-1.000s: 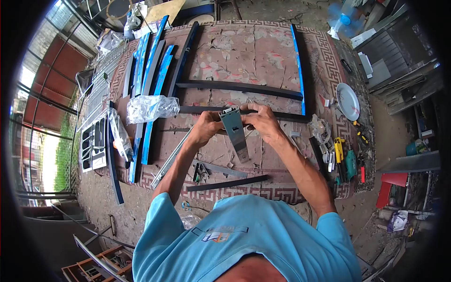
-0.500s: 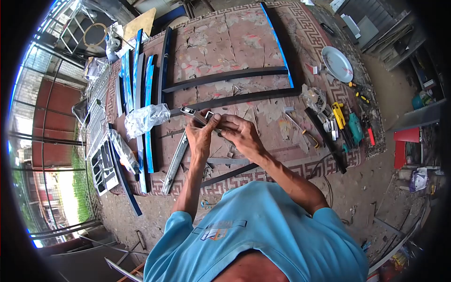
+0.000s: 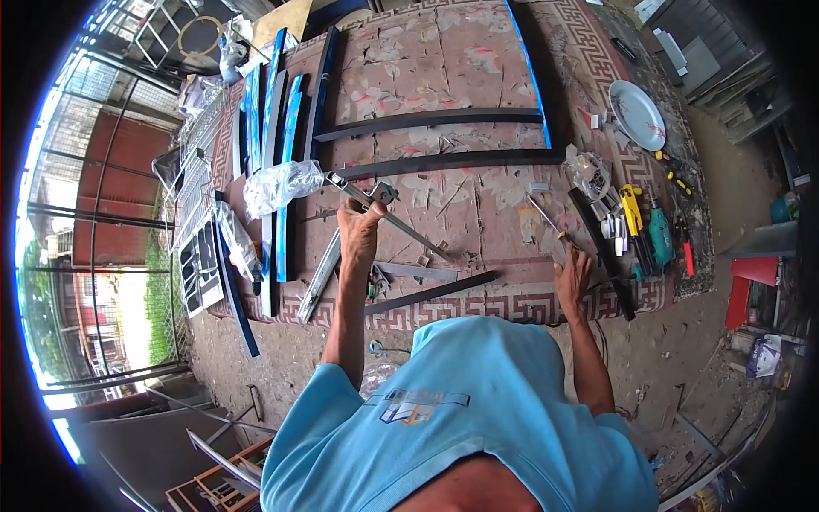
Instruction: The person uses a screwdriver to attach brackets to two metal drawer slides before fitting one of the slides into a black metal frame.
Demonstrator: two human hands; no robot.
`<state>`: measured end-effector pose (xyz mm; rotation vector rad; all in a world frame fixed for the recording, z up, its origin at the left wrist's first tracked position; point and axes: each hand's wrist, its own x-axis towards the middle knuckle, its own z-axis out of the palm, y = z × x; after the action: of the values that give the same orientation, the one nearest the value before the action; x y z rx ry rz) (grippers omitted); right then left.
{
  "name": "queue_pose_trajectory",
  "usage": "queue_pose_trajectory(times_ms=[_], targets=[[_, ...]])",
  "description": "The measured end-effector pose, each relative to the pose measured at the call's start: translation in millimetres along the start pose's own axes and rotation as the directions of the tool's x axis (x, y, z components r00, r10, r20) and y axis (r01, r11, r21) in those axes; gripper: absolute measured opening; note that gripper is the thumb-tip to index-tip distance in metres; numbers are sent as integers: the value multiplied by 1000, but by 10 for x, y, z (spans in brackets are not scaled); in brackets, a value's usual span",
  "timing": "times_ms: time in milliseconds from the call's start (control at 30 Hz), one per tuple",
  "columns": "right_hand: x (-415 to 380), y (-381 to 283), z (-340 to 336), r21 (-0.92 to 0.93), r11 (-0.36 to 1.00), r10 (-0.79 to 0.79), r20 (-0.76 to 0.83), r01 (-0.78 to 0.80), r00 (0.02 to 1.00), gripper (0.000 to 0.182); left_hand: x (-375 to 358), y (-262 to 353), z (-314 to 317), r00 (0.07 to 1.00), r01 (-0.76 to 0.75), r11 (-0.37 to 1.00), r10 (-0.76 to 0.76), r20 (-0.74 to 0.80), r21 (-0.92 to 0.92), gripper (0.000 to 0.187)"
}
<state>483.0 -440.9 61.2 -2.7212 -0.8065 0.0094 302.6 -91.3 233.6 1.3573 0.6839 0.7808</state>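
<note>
My left hand (image 3: pixel 360 232) is closed around a slim metal bar (image 3: pixel 418 235) with a small bracket-like fitting (image 3: pixel 384 194) on it; the bar slants down to the right over the table. Low on the right, my right hand (image 3: pixel 574 277) has its fingers closed on the handle end of a screwdriver (image 3: pixel 559 230), whose shaft points up and left along the tabletop. Left of my left hand are a crumpled clear plastic bag (image 3: pixel 283 188) and a silvery metal channel (image 3: pixel 321 280). A dark strip (image 3: pixel 431 293) lies between my forearms.
Dark profiles (image 3: pixel 431 122) form a frame across the patterned tabletop (image 3: pixel 486 222). Blue-filmed profiles (image 3: pixel 292 119) lie at left beside a wire rack (image 3: pixel 194 209). To the right are a yellow tool (image 3: pixel 631 212), a teal power tool (image 3: pixel 661 237), red-handled pliers (image 3: pixel 687 247) and an oval plate (image 3: pixel 638 117).
My right hand has left the metal fitting and moved right and down to the screwdriver handle. My left hand keeps the metal bar, which now shows along its length. The view has shifted slightly.
</note>
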Motion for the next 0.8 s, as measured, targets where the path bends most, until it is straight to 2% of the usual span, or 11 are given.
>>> queue_pose_trajectory(times_ms=[67,167,233,300,367,400,433,467,533,667,800], targets=[[68,14,-29,-21,999,42,-48,-43,998,56,-49,-38,15,1000,26,1000,-26,3,-8,77],[200,151,-26,-97,957,272,-22,-273,962,55,-100,-118,13,1000,-17,996,16,-15,-88,79],[251,383,171,-72,980,186,-4,-186,982,51,-104,-111,32,999,1,977,8,40,-215,73],[296,543,201,-48,994,97,10,-96,995,47,-104,-13,73,997,17,977,-2,75,-212,67],[347,638,194,189,976,58,231,-104,971,43,-99,64,105,992,47,974,-20,122,-221,54],[373,529,-6,193,977,47,232,-93,972,43,-93,70,110,994,41,975,-17,111,-218,54],[365,283,-427,485,828,44,444,-281,895,41,-88,72,113,993,29,974,-1,122,-225,51],[344,42,-806,657,568,-39,623,-496,781,40,-81,72,120,991,19,973,12,135,-231,49],[270,-341,-1274,782,371,-178,589,-501,788,40,-61,84,148,992,24,974,4,125,-224,46],[216,-811,-1789,879,246,-272,466,-408,842,39,-56,88,209,991,31,978,-3,137,-206,44],[284,-1041,-1876,916,168,-244,397,-365,885,40,-54,103,260,991,17,988,4,137,-151,44]])
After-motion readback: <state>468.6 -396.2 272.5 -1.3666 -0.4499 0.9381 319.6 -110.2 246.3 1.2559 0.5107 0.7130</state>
